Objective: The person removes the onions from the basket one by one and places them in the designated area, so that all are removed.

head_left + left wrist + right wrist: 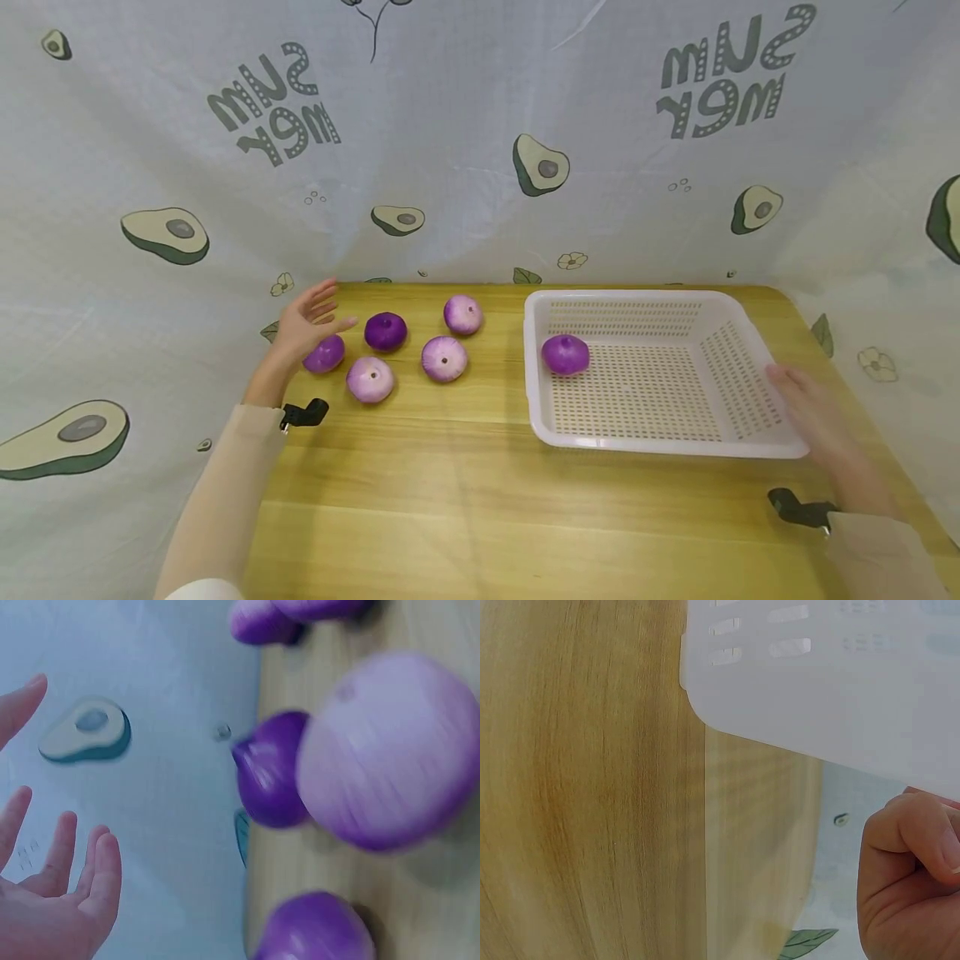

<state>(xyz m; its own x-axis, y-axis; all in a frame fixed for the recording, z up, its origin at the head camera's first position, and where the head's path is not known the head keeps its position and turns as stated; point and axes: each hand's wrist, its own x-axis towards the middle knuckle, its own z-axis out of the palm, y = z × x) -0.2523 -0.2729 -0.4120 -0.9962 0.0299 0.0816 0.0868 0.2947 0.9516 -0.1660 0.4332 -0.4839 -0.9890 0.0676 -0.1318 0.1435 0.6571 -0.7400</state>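
My left hand (306, 327) hovers at the left with fingers spread and nothing in it, just over a purple onion (324, 354). Close by lie a dark purple onion (386, 332) and a paler onion (370, 380). In the left wrist view that hand (56, 889) appears apart from the onions, the nearest pale one (390, 750) blurred. At the right, my right hand (817, 412) holds the side rim of a white plastic basket (630, 450). Its fingers (911, 832) look curled at the rim in the right wrist view. One purple onion (566, 355) sits inside the basket, at its left end.
Two more onions, one at the back (462, 315) and one before it (444, 359), lie between the left hand and the basket. Everything stands on a wooden table (420, 508). A cloth with avocado prints (465, 150) hangs behind it and at the sides.
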